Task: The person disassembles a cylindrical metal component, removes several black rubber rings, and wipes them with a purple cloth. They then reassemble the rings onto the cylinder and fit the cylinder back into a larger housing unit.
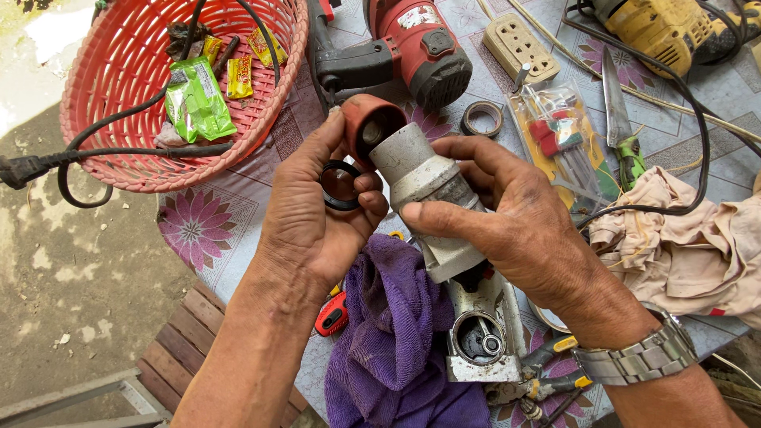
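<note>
My right hand (515, 222) grips a dirty grey metal power-tool housing (424, 186), tilted up over the table. My left hand (317, 214) holds a red-brown cap (365, 123) at the housing's upper end and pinches a black ring (339, 185) between thumb and fingers. A steel watch (642, 357) sits on my right wrist. Below the housing lies another grey tool body with an open bearing hole (479, 337), resting on a purple cloth (392, 333).
A red plastic basket (119, 95) with packets and a black cord stands at the back left. A red power tool (412, 43), a yellow tool (662, 28), a beige socket block (519, 43), a knife (618, 111), a tape roll (481, 119), a beige rag (682, 238) and pliers (547, 380) lie around.
</note>
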